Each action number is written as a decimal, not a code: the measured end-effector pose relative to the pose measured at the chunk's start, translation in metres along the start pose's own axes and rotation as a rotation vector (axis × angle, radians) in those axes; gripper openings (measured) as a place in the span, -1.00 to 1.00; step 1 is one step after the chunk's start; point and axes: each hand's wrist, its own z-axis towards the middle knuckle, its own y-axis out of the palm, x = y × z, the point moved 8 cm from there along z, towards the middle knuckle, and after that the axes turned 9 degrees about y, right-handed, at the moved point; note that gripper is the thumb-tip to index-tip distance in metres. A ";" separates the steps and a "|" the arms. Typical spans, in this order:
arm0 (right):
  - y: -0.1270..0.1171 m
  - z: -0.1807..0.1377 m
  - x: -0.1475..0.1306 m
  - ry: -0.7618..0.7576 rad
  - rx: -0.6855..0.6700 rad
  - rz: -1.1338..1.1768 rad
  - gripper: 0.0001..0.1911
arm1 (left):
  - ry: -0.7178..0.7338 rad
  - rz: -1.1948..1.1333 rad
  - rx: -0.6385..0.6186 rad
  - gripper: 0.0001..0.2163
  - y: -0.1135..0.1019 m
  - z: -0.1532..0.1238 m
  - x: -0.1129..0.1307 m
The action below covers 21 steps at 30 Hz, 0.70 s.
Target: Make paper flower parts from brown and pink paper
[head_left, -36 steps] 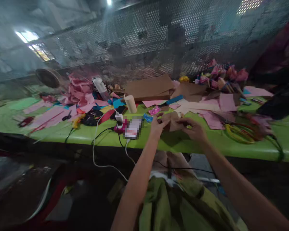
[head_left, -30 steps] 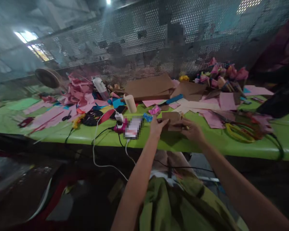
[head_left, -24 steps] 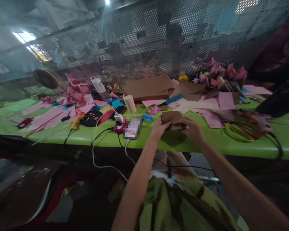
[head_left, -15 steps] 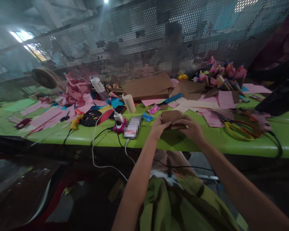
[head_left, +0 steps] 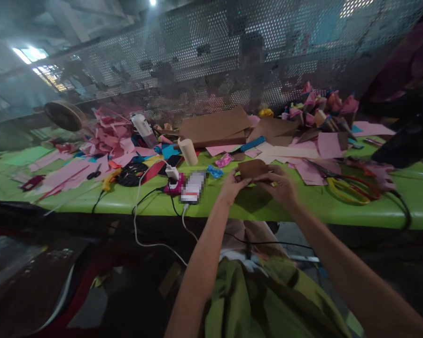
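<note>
Pink paper scraps (head_left: 107, 136) lie far left on the long green table (head_left: 127, 202). A flat brown cardboard sheet (head_left: 215, 126) lies far back.

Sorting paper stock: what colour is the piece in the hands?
The paper is brown; head view.

Brown card (head_left: 252, 167) partly behind hands (head_left: 281, 186)

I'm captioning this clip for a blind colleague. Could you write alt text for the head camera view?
The person's left hand and right hand together hold a brown paper piece over a green table. Around it lie pink paper scraps, brown card sheets, a cream roll and a white cable.
</note>
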 end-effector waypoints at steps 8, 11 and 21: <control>0.005 -0.001 -0.012 -0.092 -0.048 -0.002 -0.84 | 0.003 0.000 0.053 -0.31 -0.009 0.004 -0.003; 0.009 -0.002 -0.012 -0.088 -0.090 0.003 -0.83 | 0.027 -0.007 0.052 -0.38 -0.009 0.006 -0.003; 0.007 -0.002 -0.010 -0.043 -0.067 -0.051 -0.85 | 0.048 0.041 0.012 -0.41 -0.006 0.007 -0.005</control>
